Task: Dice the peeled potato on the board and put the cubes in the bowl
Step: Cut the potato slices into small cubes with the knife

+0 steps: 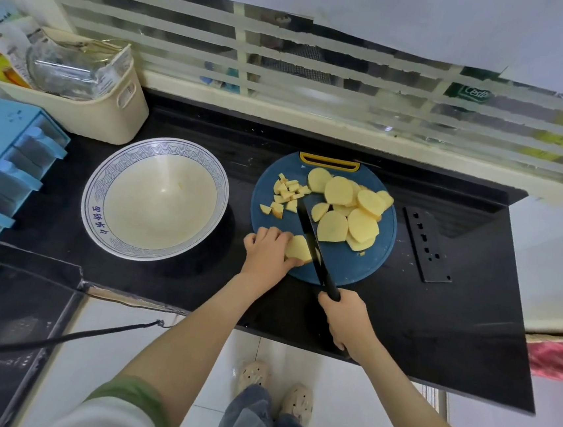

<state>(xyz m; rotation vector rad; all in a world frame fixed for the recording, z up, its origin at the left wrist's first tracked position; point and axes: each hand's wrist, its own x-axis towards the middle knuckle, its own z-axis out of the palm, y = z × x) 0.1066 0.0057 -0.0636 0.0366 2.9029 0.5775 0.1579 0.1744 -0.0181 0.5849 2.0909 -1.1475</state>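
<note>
Standing just left of the round blue cutting board (340,270), the patterned bowl (143,207) holds almost nothing (one pale scrap, maybe). At the board's near left edge the left hand (268,250) curls over a potato piece (299,248), fingertips close beside the black knife (314,247), whose handle the right hand (345,319) grips just off the board's near edge. Cubes (287,195) lie on its far left, slices (352,213) on its right. If the wet potato slips, I'd fear for those knuckles.

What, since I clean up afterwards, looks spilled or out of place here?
Nothing serious. No potato lies on the black countertop. One tiny yellow potato scrap sits apart near the right edge of the round blue cutting board, with pale specks on the countertop beside it.
</note>
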